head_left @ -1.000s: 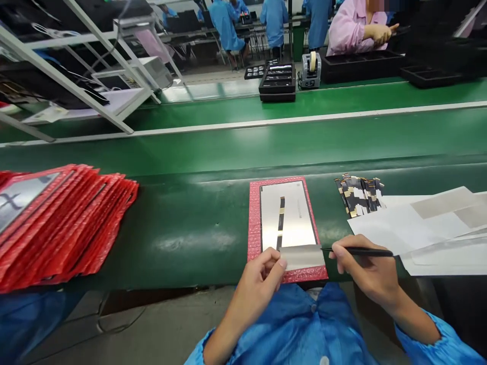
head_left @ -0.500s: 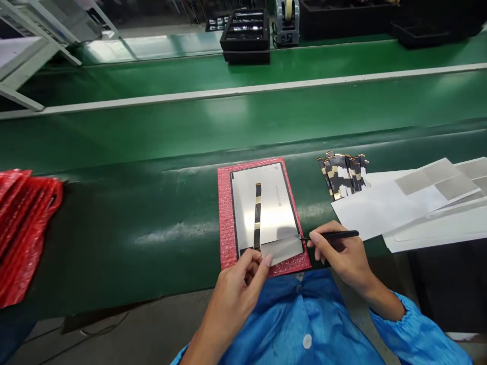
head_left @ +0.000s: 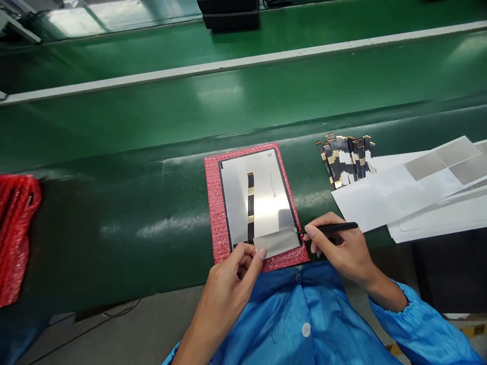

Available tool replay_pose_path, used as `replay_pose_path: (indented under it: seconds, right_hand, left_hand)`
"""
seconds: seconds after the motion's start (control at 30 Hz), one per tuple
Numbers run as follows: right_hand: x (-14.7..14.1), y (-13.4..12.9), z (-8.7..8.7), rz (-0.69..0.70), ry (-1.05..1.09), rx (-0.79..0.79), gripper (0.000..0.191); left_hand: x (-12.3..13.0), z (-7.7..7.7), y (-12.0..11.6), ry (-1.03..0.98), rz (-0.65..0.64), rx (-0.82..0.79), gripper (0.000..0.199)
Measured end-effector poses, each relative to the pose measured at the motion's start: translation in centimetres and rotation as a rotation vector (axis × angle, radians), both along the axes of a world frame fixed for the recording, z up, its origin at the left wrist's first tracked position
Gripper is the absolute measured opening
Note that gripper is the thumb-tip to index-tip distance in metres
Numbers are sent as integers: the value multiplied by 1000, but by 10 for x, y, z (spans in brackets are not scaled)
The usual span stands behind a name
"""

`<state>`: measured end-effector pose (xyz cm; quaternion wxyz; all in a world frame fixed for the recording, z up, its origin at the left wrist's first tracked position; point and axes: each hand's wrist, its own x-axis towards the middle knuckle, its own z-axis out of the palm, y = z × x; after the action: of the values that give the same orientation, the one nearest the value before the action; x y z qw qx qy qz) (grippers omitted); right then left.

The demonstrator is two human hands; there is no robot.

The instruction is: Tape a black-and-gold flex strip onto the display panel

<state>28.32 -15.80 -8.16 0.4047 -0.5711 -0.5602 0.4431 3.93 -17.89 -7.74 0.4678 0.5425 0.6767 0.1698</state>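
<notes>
Green belt carries everything: red bags (head_left: 15,233) at its left edge. Since a moment ago I've leaned closer; my left hand (head_left: 232,274) pinches the grey strip (head_left: 277,242) onto the panel (head_left: 254,200) near the front edge, right hand (head_left: 338,248) gripping tweezers (head_left: 329,228) at its corner, so placement continues.

The grey film (head_left: 277,242) now lies flatter across the panel's (head_left: 258,200) near end, both hands pressed closer.

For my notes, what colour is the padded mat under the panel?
Red bubble-textured mat, seen in the head view, lying under the silver panel.
</notes>
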Motion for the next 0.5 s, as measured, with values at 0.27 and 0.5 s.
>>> replay_pose_path:
  seconds: [0.27, 0.5]
  right_hand:
    - [-2, 1, 0, -1, 7, -2, 11]
    - [-2, 0, -2, -11, 1, -2, 12]
  left_hand:
    - [1, 1, 0, -47, 36, 14, 33]
    - [1, 1, 0, 125, -60, -38, 51]
